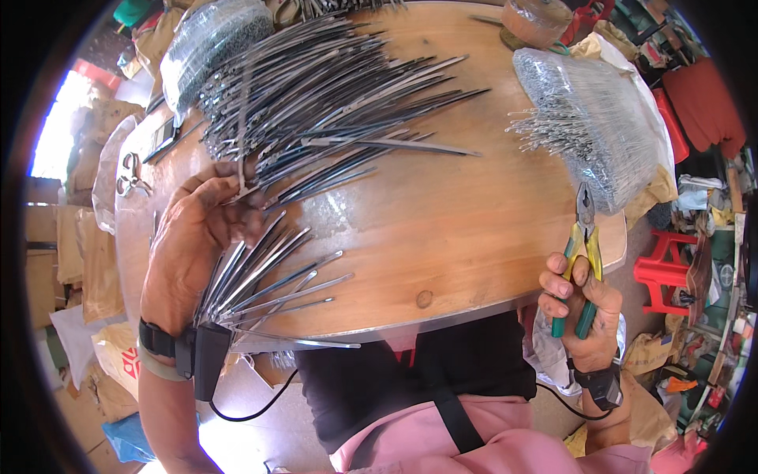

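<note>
My left hand pinches a thin metal strip between thumb and fingers. The strip stands up from my fingertips, in front of a big heap of dark and silvery metal strips on the wooden table. A smaller fanned group of strips lies beside and below that hand, its ends toward the table's near edge. My right hand is wrapped round the green and yellow handles of a pair of pliers. The pliers point away from me, and their jaws look closed or nearly so.
A plastic-wrapped bundle of thin wires rests at the table's right; another wrapped bundle stands far left. Scissors and a dark flat device lie on the left. A tape roll is at the back, a red stool right.
</note>
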`<state>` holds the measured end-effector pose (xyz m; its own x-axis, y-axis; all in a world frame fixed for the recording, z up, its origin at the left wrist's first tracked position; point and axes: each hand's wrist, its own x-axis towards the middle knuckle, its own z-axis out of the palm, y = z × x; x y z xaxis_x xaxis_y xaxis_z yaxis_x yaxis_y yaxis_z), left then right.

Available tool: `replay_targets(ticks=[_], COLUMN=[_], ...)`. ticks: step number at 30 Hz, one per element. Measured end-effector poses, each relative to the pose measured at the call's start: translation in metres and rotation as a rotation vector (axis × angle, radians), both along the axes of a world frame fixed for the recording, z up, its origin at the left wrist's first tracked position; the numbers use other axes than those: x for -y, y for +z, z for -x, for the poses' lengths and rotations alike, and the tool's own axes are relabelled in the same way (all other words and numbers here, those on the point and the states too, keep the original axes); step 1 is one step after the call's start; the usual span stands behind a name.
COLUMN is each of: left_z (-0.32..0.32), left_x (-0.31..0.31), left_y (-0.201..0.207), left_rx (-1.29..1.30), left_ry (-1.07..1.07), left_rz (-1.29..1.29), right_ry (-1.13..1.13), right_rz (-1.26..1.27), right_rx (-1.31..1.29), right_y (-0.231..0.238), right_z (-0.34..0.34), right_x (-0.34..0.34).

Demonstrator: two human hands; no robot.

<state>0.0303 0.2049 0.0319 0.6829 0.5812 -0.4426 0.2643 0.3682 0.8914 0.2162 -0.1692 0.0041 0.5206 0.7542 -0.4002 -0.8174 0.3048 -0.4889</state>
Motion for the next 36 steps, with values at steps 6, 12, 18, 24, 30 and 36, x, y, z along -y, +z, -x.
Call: replay_targets(ticks=[6, 12, 18, 24, 30, 36], left_z=[-0.009, 0.06, 0.033, 0.018, 0.022, 0.016], left_x=[0.028, 0.103, 0.178, 0.209, 0.218, 0.208], left_y=[-0.001, -0.002, -0.018, -0.02, -0.027, -0.02], left_rx=[0.005, 0.047, 0.234, 0.222, 0.102, -0.11], left_ry=[0.032, 0.191, 0.269, 0.017, -0.009, -0.235], left_rz=[0.148, 0.317, 0.711, 0.73, 0.237, 0.206], right_ry=[0.061, 0.08, 0.096, 0.1, 0.18, 0.336], right_rz=[0.012, 0.131, 0.294, 0.327, 0.418, 0.333], right_rx=[0.059, 0.254, 0.75, 1.22, 1.464, 1.919], right_y=[-0.002, 0.005, 0.015, 0.032, 0.042, 0.031], right_z=[0.006, 0.0, -0.015, -0.035, -0.029, -0.02], right_x=[-0.032, -0.017, 0.001, 0.014, 0.009, -0.018])
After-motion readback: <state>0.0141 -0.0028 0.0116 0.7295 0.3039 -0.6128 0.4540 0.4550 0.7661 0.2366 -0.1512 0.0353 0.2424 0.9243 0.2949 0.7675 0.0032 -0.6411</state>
